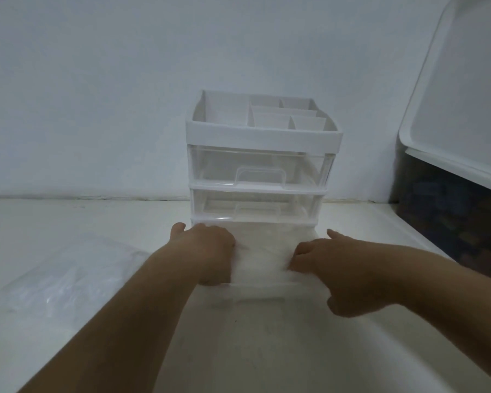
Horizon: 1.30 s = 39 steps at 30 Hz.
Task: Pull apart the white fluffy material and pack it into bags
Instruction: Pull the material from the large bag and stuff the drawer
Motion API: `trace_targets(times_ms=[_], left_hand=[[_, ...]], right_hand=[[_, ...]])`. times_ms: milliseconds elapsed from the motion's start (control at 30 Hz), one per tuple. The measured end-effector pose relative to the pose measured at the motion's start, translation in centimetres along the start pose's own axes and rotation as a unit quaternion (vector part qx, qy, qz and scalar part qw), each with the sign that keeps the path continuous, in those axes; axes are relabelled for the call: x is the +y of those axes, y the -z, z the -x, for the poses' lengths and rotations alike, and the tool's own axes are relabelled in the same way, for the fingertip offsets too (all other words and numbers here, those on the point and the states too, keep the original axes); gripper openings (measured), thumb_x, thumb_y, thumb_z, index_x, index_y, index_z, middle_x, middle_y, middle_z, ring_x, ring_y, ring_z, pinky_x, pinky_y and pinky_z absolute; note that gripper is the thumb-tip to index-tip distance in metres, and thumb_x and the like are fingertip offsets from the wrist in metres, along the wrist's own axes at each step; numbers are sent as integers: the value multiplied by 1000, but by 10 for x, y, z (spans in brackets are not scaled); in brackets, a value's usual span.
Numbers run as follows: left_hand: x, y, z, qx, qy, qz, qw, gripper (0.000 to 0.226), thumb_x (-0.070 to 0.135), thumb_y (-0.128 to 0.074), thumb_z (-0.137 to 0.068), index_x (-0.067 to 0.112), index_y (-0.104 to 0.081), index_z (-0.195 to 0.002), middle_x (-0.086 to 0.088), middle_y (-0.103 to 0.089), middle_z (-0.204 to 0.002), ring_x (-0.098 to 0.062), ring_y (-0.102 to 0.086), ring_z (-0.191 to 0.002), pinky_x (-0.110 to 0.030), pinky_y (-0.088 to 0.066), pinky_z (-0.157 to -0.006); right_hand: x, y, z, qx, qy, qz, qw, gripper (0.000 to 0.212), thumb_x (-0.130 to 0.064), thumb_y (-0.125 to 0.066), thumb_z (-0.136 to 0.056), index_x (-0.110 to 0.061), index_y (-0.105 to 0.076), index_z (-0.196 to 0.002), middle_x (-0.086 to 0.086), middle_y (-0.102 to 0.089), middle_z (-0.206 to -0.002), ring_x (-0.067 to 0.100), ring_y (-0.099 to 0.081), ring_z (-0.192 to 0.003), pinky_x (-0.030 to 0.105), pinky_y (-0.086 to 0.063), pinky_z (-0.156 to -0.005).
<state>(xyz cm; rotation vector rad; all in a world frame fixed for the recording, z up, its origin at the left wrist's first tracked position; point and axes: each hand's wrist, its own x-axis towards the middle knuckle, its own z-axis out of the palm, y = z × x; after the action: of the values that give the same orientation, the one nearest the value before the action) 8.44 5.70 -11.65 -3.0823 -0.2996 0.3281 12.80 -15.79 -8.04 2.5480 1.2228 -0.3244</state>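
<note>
Nearest, at the bottom of the frame, two bare forearms reach forward over the pale tabletop (295, 350). The left hand (207, 251) and right hand (332, 273) sit at centre, either side of the white fluffy material (262, 256). That material lies in the pulled-out bottom drawer (255, 296). Both hands have their fingers curled down into the material and appear to grip it, though the tips are buried and hidden. The left thumb juts out to the left, and one right digit points up and away. At lower left lies one loose heap of clear plastic bags (65, 279) (how many I cannot tell, since they blur together), and none looks filled. I judge the task to be at its very start: the material is one unbroken mass in the drawer, so the tearing and all the packing remain. Behind the hands stands one drawer organizer (261, 137) with three clear drawers, the upper two closed and seemingly bare, and a divided tray on top. At the right edge there is one dark storage bin (451, 222) under one white lid (465, 95).
</note>
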Motion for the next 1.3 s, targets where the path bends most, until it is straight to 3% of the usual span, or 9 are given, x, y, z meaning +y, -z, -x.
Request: trace_targets(times_ms=[167, 233, 500, 633, 767, 900, 1033, 1167, 1300], left_hand=[[-1, 1, -1, 6, 3, -3, 1000, 54, 23, -58, -83, 33, -50, -135, 10, -52, -136, -20, -45, -130, -49, -18, -115], [0, 1, 0, 4, 6, -1, 1000, 54, 24, -58, -84, 33, -49, -137, 10, -50, -139, -20, -43, -132, -50, -16, -116], [1, 7, 8, 2, 4, 15, 1000, 51, 24, -58, -87, 29, -50, -138, 9, -50, -140, -18, -44, -134, -47, -13, -119], [2, 23, 19, 33, -10, 52, 998, 54, 35, -72, -85, 22, -57, -135, 4, -55, -137, -21, -54, -124, -39, -38, -109], [4, 42, 38, 134, -38, 127, 982, 38, 29, -64, -94, 24, -62, -132, 6, -61, -133, -18, -57, -123, -33, -45, -105], [-12, 46, 76, 260, -24, 240, 935, 46, -1, -47, -93, 30, -70, -118, 13, -66, -115, -7, -61, -110, -21, -43, -95], [-59, 29, 114, 264, 22, 169, 949, 77, -16, -39, -79, 28, -53, -140, 8, -50, -146, -12, -42, -137, -22, -30, -107], [-106, -3, 131, 56, 38, 54, 996, 95, 16, -63, -83, 36, -6, -157, 15, 0, -165, -13, 2, -153, -38, -1, -123], [-102, -29, 140, 102, 63, 62, 991, 107, 42, -69, -70, 39, -5, -156, 15, -10, -162, -21, -17, -148, -42, -27, -118]], right_hand=[[0, 15, 26, 126, 2, -95, 987, 58, -22, -63, -89, -49, -43, -137, -31, -40, -138, -4, -39, -125, 21, -29, -113], [-6, 7, 26, 100, 9, -112, 989, 57, -21, -62, -88, -48, -45, -135, -28, -47, -131, -3, -44, -119, 23, -33, -111], [-14, -13, 19, 82, -17, -102, 991, 54, -23, -57, -92, -41, -43, -141, -21, -51, -139, 1, -38, -135, 30, 9, -118], [-14, -7, 39, 139, -26, -119, 983, 58, -31, -58, -95, -51, -34, -144, -32, -42, -145, -9, -31, -138, 33, 10, -122], [-31, -6, 54, 261, -38, -186, 947, 41, -32, -60, -94, -48, -51, -131, -31, -48, -138, -13, -41, -124, 26, -14, -122], [-62, -29, 51, 322, -54, -297, 897, 24, -27, -65, -91, -39, -65, -112, -27, -59, -111, -13, -51, -85, 7, -39, -88], [-78, -62, 41, 311, -47, -362, 878, 22, -15, -67, -86, -34, -70, -97, -22, -63, -94, -15, -53, -88, 1, -37, -72], [-86, -73, 37, 304, -1, -404, 863, 29, -6, -65, -81, -34, -70, -87, -20, -66, -87, -14, -55, -92, 2, -40, -71], [-100, -76, 34, 298, 55, -392, 869, 24, -11, -63, -83, -26, -75, -96, -18, -68, -91, -7, -57, -94, 6, -42, -74]])
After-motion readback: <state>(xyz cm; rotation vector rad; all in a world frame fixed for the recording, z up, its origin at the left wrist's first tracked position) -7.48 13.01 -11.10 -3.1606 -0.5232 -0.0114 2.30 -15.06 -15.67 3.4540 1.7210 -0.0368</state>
